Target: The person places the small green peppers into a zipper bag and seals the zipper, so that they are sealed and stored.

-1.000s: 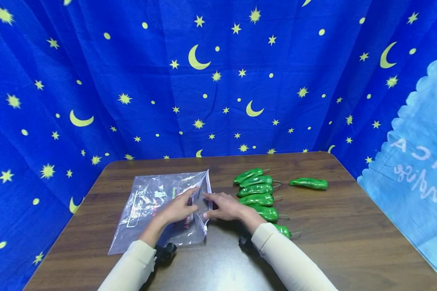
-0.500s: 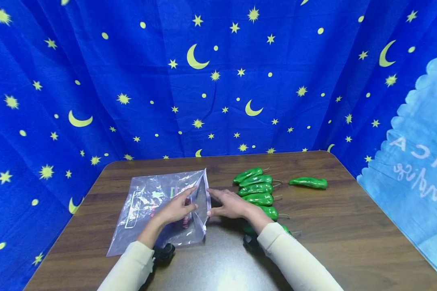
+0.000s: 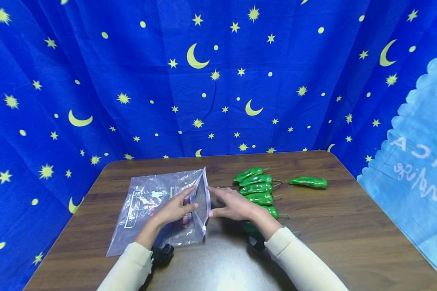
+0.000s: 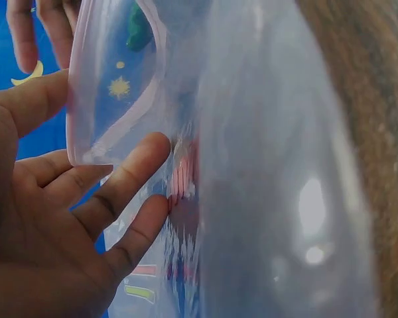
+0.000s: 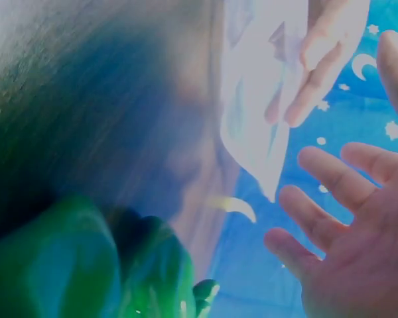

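Observation:
A clear plastic zip bag (image 3: 142, 206) with printed markings lies flat on the left, its mouth spread toward the right. My left hand (image 3: 172, 209) rests at the mouth's left lip, thumb and fingers extended and apart; in the left wrist view two fingertips lie against the film (image 4: 278, 165). Just beyond the opposite lip is my right hand (image 3: 234, 204), its fingers straight and holding nothing. The right wrist view shows its fingers (image 5: 318, 222) spread, apart from the bag (image 5: 252, 99). Green peppers (image 3: 256, 188) lie in a column by the right wrist, the nearest partly hidden beneath that arm.
One more green pepper (image 3: 308, 182) lies alone farther right on the brown wooden table (image 3: 335, 234). A blue curtain (image 3: 218, 81) with moons and stars hangs behind the table's far edge. Dark wrist cameras (image 3: 163, 255) sit under both forearms.
My right hand has drawn back to the right, its fingertips leaving the inside of the mouth for just outside its lip. The mouth now gapes wider. My left hand has barely moved.

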Tool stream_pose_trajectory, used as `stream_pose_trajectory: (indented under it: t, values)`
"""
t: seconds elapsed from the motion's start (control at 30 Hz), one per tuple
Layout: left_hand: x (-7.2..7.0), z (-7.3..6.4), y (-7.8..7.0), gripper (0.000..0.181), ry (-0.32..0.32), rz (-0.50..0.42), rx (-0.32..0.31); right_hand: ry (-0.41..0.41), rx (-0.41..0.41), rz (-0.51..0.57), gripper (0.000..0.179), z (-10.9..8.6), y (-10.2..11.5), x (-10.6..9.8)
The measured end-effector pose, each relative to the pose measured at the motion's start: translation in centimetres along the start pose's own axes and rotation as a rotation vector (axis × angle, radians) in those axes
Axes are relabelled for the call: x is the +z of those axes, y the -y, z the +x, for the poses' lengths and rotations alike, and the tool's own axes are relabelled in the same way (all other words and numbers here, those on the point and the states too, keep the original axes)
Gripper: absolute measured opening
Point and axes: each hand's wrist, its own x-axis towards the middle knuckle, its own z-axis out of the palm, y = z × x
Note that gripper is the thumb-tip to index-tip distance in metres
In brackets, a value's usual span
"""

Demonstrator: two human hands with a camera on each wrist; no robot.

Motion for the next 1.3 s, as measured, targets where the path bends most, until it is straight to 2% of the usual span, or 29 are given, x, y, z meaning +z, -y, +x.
stream_pose_trajectory:
  t: [0.13,0.33,0.53,0.67,0.9,1.17,1.3]
  values:
    - [0.1,0.0,0.1,0.069,-0.009,-0.025,-0.015,-0.008,0.001,0.013,0.084,-0.8,0.6,-0.4]
    - [0.2,0.0,0.1,0.071,-0.024,-0.038,-0.005,-0.045,-0.010,0.045,0.084,-2.1,1.1,-0.9]
    - [0.1,-0.1,0.1,0.071,-0.029,-0.044,-0.011,-0.084,-0.035,0.037,0.083,-3.7,0.9,-1.3]
    - [-0.2,-0.2,0.1,0.070,-0.036,-0.057,0.011,-0.129,-0.034,0.053,0.082,-5.1,0.5,-1.8]
    - [-0.7,-0.3,0.0,0.071,-0.056,-0.072,0.007,-0.161,0.060,0.096,0.077,-7.5,-0.5,-2.3]
    - [-1.1,-0.6,-0.1,0.074,-0.050,-0.120,-0.007,-0.225,0.099,0.075,0.073,-10.1,-1.8,-2.2]
    - [-1.4,-0.8,-0.1,0.074,-0.053,-0.137,-0.013,-0.258,0.093,0.052,0.072,-10.9,-2.3,-2.2]
